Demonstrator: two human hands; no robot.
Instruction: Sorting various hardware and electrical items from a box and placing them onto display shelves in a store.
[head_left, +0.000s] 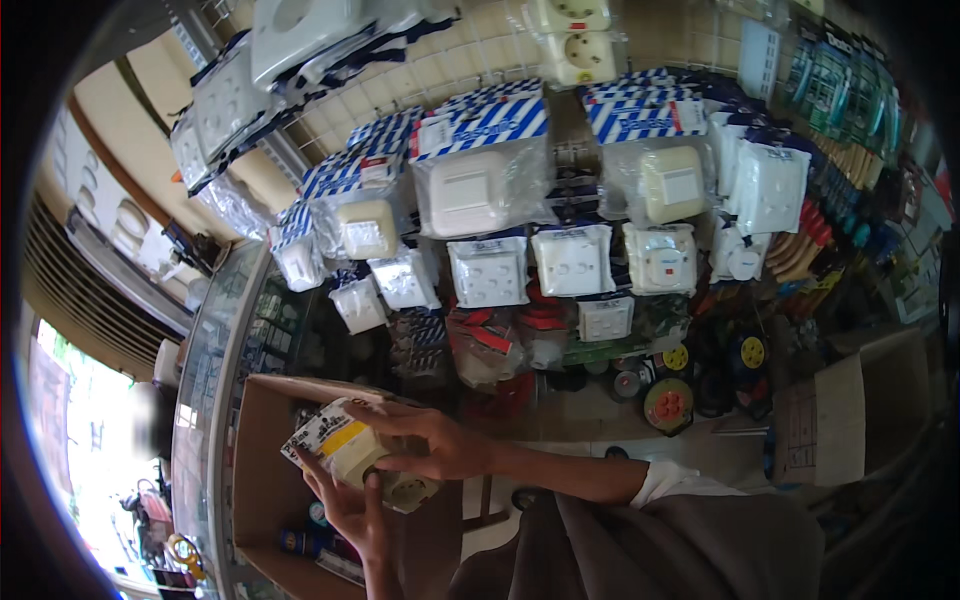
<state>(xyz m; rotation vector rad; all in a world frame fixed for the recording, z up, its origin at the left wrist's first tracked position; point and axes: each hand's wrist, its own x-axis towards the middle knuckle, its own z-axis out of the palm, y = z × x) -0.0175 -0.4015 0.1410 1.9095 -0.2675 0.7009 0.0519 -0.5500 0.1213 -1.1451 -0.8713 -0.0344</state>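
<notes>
Both of my hands are on a clear-wrapped pack of cream power sockets (409, 491), held tilted in front of me. The pack has a printed card header with a yellow band. My left hand (345, 506) grips its near left side, with the thumb lying over the front. From the right, my right hand (431, 442) reaches across, fingers on the card's upper edge and thumb on the front of the pack. Beneath the hands stands an open cardboard box (270, 450). A dark blue item (300, 541) and other goods lie inside it, partly hidden by my left hand.
Bagged wall switches (480, 191) and sockets hang in rows on a wire grid ahead. A glass display case (206, 360) stands left of the box. Round cable reels (667, 405) sit low at the right, near another open carton (840, 420).
</notes>
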